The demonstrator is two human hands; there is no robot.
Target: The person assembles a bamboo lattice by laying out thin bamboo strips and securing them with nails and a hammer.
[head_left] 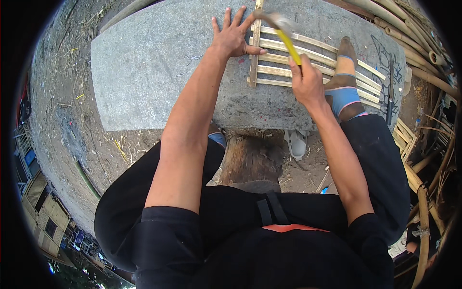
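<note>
Left hand (233, 41) splayed; right hand (308, 83) clenched — apparently round a hammer (288, 45)

Left hand (233, 38) palm down at upper centre, fingers (237, 16) spread, thumb (255, 50) pointing right, left arm (183, 130) extended. Right hand (308, 83) curled closed, right of centre, right forearm (342, 156) slanting from lower right.

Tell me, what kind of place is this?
Probably an outdoor bamboo workshop: there's dirt ground, a pile of bamboo poles, and a yellow-handled hammer over a frame of pale slats.
</note>
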